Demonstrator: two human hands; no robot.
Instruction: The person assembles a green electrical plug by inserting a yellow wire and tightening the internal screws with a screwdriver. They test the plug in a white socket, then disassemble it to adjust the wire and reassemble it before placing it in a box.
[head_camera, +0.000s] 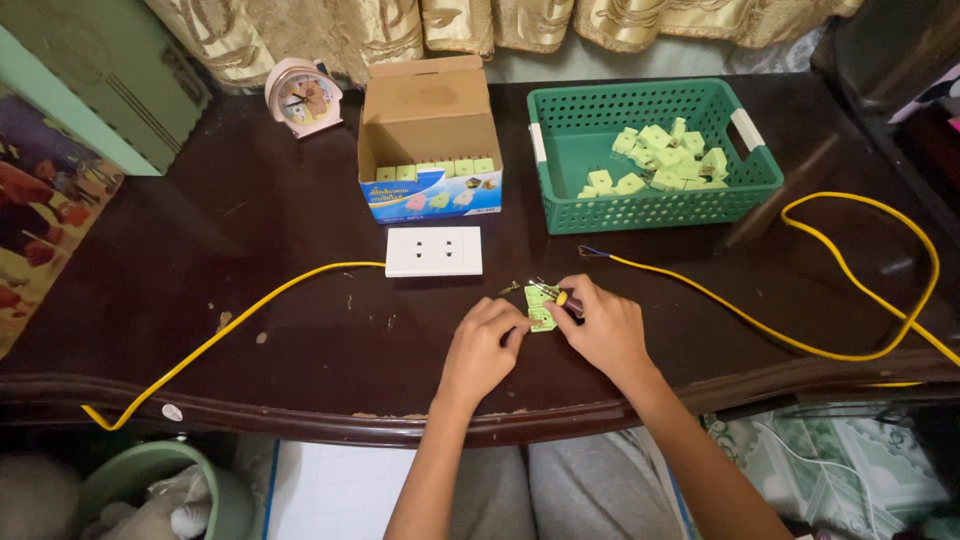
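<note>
My left hand (482, 349) and my right hand (603, 328) meet at the middle of a dark wooden table (300, 330). Between their fingertips sits a small light-green socket module (540, 310), pinched by the left fingers. My right hand grips a small yellow-handled screwdriver (553, 294) whose tip rests on the module. Just beyond lies a white double-outlet faceplate (434, 251) with a yellow wire (230, 325) running off to the left.
A green plastic basket (650, 205) at the back right holds several green modules. An open cardboard box (430, 140) with more modules stands behind the faceplate. A pink alarm clock (302, 97) is at the back left. A second yellow wire (860, 300) loops on the right.
</note>
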